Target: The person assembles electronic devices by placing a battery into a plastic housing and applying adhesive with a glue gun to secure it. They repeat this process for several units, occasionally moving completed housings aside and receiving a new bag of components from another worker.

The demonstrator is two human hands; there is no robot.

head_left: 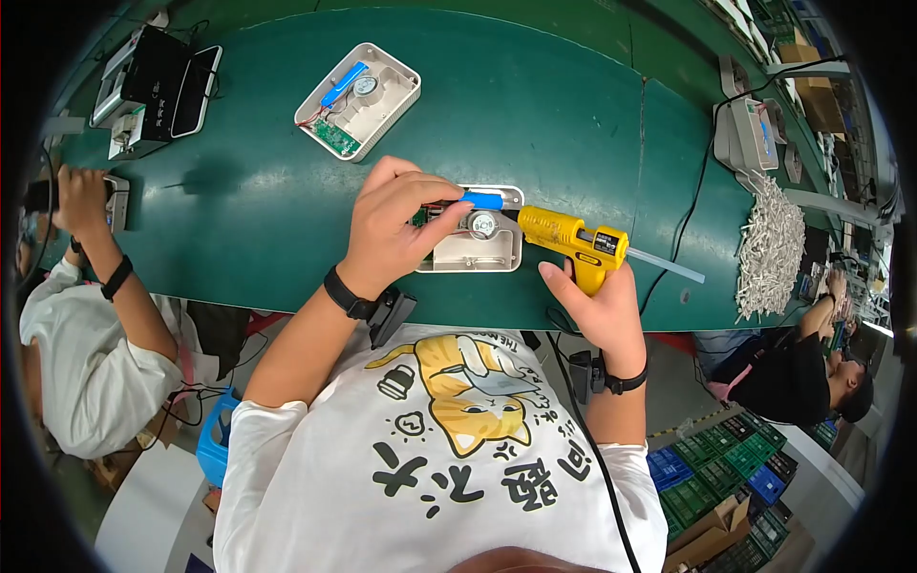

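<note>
My left hand (399, 224) pinches a blue cylindrical battery (482, 201) over a white plastic housing (476, 265) on the table. Inside that housing a round speaker-like part (482, 226) and a bit of green circuit board show; my left fingers hide the rest of its left side. My right hand (604, 307) is wrapped round the handle of a yellow glue gun (564, 234). Its nozzle points left, close to the right end of the battery; whether they touch I cannot tell. A clear glue stick (666, 265) sticks out of the gun's back.
Farther back lies another housing (406, 110) with a battery, round part and board. Small white pieces (772, 248) are heaped at the right beside stacked housings (743, 134). A black machine (153, 95) stands far left. Co-workers sit at left and right. A black cable (702, 181) crosses the table.
</note>
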